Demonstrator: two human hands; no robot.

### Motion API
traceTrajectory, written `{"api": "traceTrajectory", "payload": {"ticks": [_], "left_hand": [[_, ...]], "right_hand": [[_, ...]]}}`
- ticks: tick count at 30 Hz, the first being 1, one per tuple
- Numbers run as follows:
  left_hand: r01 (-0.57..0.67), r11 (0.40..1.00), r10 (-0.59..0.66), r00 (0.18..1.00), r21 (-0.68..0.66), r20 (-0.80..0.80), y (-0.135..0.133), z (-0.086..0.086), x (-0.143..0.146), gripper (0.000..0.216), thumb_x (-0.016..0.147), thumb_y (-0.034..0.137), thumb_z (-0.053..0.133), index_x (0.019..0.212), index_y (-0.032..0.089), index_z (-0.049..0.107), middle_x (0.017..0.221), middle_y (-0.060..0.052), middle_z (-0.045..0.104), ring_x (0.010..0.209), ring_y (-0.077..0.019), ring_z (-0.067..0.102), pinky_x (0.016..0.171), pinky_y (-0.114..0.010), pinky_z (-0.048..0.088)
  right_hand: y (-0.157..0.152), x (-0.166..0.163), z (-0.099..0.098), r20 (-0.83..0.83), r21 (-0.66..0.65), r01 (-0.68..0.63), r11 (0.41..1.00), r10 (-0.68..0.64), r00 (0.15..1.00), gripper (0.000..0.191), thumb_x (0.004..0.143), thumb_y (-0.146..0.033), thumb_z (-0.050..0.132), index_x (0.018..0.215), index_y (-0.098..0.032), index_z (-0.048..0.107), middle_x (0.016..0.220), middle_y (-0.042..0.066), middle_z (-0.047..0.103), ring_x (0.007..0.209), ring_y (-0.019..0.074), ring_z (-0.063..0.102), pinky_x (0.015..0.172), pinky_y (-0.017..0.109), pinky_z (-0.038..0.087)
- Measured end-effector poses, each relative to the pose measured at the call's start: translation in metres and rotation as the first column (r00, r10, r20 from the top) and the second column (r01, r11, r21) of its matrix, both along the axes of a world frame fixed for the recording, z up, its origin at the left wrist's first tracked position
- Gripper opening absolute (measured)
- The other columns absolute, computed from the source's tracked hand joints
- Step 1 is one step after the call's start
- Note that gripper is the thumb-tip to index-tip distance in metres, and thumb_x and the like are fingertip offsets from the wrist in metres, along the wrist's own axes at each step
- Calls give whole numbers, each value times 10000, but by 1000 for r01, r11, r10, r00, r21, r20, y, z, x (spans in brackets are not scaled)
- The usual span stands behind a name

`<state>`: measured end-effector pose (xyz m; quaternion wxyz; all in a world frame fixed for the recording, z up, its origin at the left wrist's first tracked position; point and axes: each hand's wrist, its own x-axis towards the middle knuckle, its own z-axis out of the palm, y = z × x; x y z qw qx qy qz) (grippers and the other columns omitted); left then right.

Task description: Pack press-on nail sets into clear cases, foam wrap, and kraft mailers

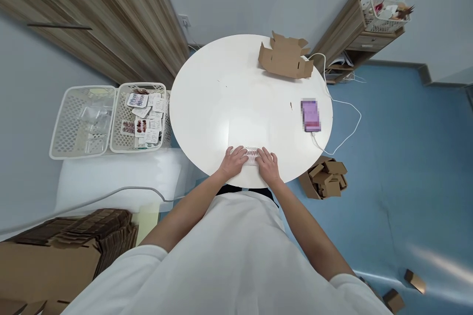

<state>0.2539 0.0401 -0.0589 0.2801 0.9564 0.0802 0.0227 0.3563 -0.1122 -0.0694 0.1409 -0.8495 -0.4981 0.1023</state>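
A small clear packet with pinkish pieces lies near the front edge of the round white table. My left hand rests on its left end with the fingers bent down over it. Pressed on the right end is my right hand, fingers likewise curled onto the packet. Both hands grip it between them, flat against the tabletop.
An open brown cardboard box sits at the table's far side. A phone with a white cable lies at the right. Two white baskets, one holding small packets, stand to the left. Flat cardboard is stacked lower left; folded boxes lie on the blue floor.
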Motion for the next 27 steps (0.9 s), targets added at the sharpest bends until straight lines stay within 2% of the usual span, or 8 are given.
{"api": "traceTrajectory", "payload": {"ticks": [4,6,12,16,19,23,25,27], "left_hand": [[105,984,-103,994,141,-23,3,4,-2,212,733,268,516,932,218,567,1316,-71,432,1273,-286,275,1023,-509,113],[142,969,-135,990,200,-48,3,3,1,258,749,350,515,960,207,556,1330,-84,414,1279,-281,266,1023,-496,152],[190,940,-161,980,283,-120,0,2,8,273,798,295,462,1031,158,507,1285,-143,438,1206,-246,375,986,-421,266],[230,941,-211,972,247,-100,3,9,3,343,808,312,444,1115,158,446,1256,-140,447,1180,-248,390,953,-402,303],[264,945,-248,963,195,-104,2,15,-7,320,815,346,427,1079,168,455,1201,-127,483,1121,-240,439,908,-372,345],[292,951,-274,948,104,-159,-4,20,-23,232,818,360,411,943,182,489,947,-74,582,882,-205,546,767,-318,403],[266,963,-255,953,50,-162,-6,21,-29,227,824,370,398,925,188,489,872,-52,588,804,-190,555,711,-297,405],[231,973,-229,961,-4,-157,-7,22,-30,252,838,391,373,948,197,489,847,-38,592,777,-183,558,697,-288,399]], "right_hand": [[0,1,4,38,8,-82,997,82,996,170,822,-230,420,916,-184,554,1377,96,351,1304,261,218,1020,493,98],[2,3,3,40,-15,-119,993,119,992,242,802,-349,477,947,-168,548,1387,123,327,1302,290,216,1019,516,113],[14,7,3,-13,-118,-117,986,117,993,346,822,-375,463,1063,-131,507,1347,174,371,1249,282,326,982,457,263],[14,5,15,-31,-123,-169,978,166,986,409,823,-400,452,1109,-108,480,1315,199,399,1209,284,372,956,430,297],[8,0,27,-37,-140,-223,965,220,975,413,835,-429,419,1103,-120,472,1276,189,443,1153,269,427,946,418,295],[-3,-15,36,-84,-177,-277,944,266,960,363,864,-440,346,1008,-139,488,969,120,613,897,228,557,866,382,342],[-7,-22,37,-101,-169,-267,949,252,962,338,881,-424,312,957,-148,492,844,82,618,784,208,564,817,363,362],[-9,-25,35,-98,-137,-231,963,219,971,316,889,-404,302,950,-157,489,840,73,607,771,202,554,795,352,368]]}}
